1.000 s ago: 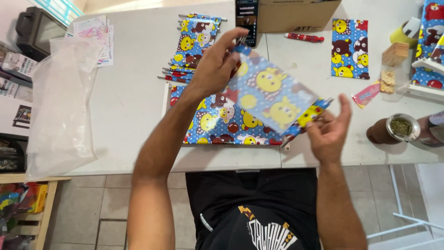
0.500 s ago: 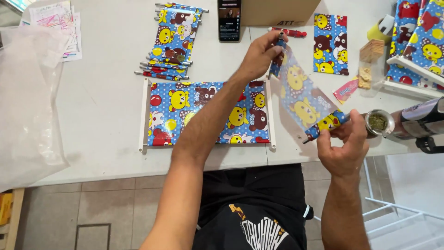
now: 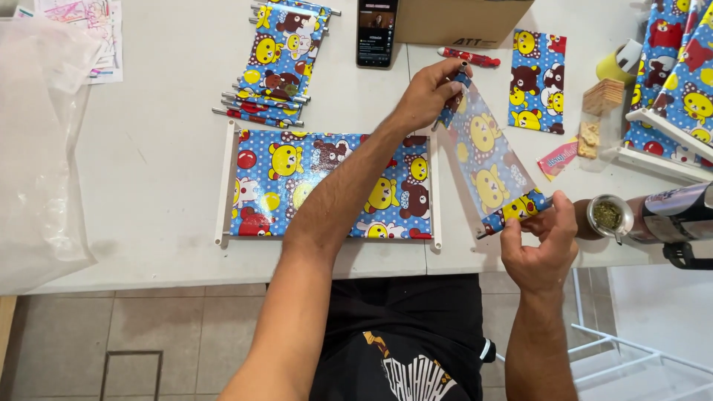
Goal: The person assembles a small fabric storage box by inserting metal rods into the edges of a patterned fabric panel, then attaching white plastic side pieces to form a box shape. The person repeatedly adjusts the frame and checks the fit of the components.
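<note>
My left hand (image 3: 429, 93) pinches the far rolled end of a blue strip printed with cartoon bears (image 3: 486, 160). My right hand (image 3: 538, 241) grips its near rolled end just above the table's front edge. The strip hangs stretched and tilted between both hands, right of a larger bear-print sheet (image 3: 327, 186) that lies flat on the white table (image 3: 148, 148) with a white rod along each short side. My left forearm crosses over that sheet.
A pile of rolled bear-print pieces (image 3: 278, 63) lies behind the sheet. A phone (image 3: 376, 31), a cardboard box (image 3: 464, 18) and a red pen (image 3: 468, 56) sit at the back. A small flat print (image 3: 538, 80), wooden blocks (image 3: 601, 96) and a metal cup (image 3: 609, 217) are on the right; clear plastic bags (image 3: 41, 148) on the left.
Both hands carried the strip to the right, off the flat sheet, and stretched it longer. The view shifted, so the sheet now shows fully uncovered except for my forearm.
</note>
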